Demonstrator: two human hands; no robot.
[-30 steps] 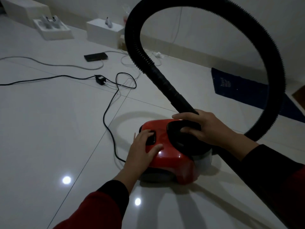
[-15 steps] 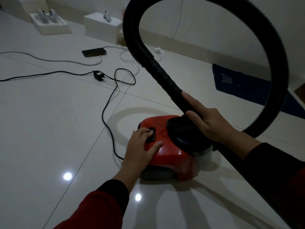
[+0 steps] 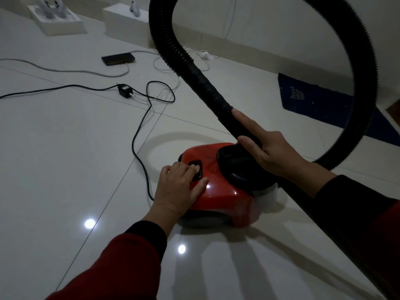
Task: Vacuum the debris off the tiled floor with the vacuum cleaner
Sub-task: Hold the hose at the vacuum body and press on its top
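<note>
A small red canister vacuum cleaner sits on the glossy pale tiled floor. My left hand lies flat on its top, fingers over a black button. My right hand grips the lower end of the black ribbed hose where it meets the black collar. The hose arches high overhead and comes down on the right. No debris shows in the dim light.
The vacuum's black cord snakes left to a plug adapter. A grey cable and a dark flat box lie beyond. White foam boxes stand along the back wall. A dark blue mat lies at right.
My right hand slid from the black collar up onto the hose end and closed around it. My left hand stayed on the vacuum's top button.
</note>
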